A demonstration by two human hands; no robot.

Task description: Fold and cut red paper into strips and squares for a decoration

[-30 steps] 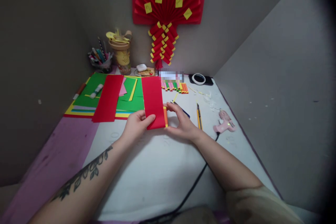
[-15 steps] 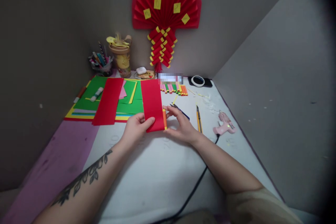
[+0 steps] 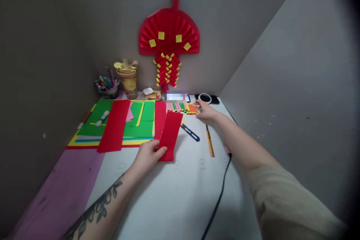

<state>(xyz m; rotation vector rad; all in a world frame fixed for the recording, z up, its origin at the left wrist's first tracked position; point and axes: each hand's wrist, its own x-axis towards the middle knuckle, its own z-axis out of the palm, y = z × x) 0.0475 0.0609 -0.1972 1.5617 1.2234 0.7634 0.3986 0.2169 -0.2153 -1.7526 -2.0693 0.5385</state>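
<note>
My left hand [image 3: 150, 153] holds a red paper strip [image 3: 171, 135] between thumb and fingers, its far end tilted up off the table. At the right end of a row of small paper rolls [image 3: 177, 107], my right hand [image 3: 207, 111] spans an orange paper roll [image 3: 196, 110], thumb at the near end and fingers at the far end. Pink, green and orange rolls with yellow ends make up the row. Thread snips [image 3: 190, 133] with a dark blue handle and a yellow craft knife [image 3: 209, 141] lie between my hands.
Coloured paper sheets [image 3: 92, 129], another red strip [image 3: 114, 125] and a glue stick [image 3: 102, 118] lie left. Behind stand a pen holder [image 3: 108, 89] and a cup [image 3: 129, 82]. A tape roll [image 3: 205, 98] rests on a dark phone [image 3: 216, 100]. A black cord [image 3: 218, 202] crosses the table's right side.
My right hand has moved from the red strip's edge, with the orange roll, forward and right to the row. My left hand keeps the strip, now tilted. The view has tipped upward.
</note>
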